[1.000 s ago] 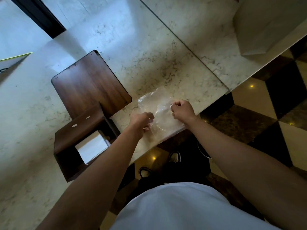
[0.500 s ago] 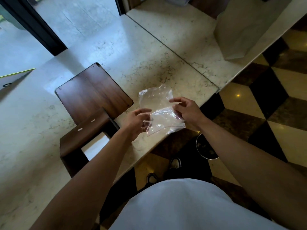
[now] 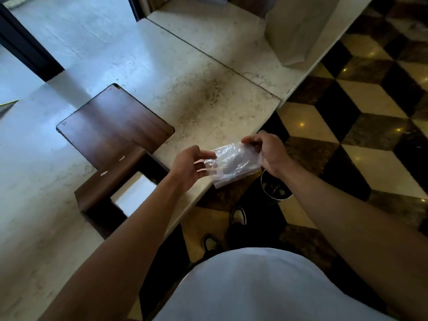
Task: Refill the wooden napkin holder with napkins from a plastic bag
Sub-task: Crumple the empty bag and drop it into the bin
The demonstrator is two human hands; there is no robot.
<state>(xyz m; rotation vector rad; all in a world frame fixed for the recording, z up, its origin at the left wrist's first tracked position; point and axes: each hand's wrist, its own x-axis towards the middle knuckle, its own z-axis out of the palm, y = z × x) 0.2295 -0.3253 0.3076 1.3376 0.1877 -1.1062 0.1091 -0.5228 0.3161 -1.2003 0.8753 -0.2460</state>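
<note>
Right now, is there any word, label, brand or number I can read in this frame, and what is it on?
No readable text anywhere in this frame.
Plastic bag, held between the left hand and right hand: clear, no print visible.
Wooden napkin holder: two small pale marks on its top edge, too small to tell whether they are writing.
Napkins inside it: plain white.
Paper bag on the counter: no lettering visible.

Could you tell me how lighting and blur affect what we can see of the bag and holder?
Head view: window glare whitens the far counter; the plastic bag shows motion blur and sheen; the wooden napkin holder sits in shadow, interior dark; wide-angle distortion bends counter edges.
</note>
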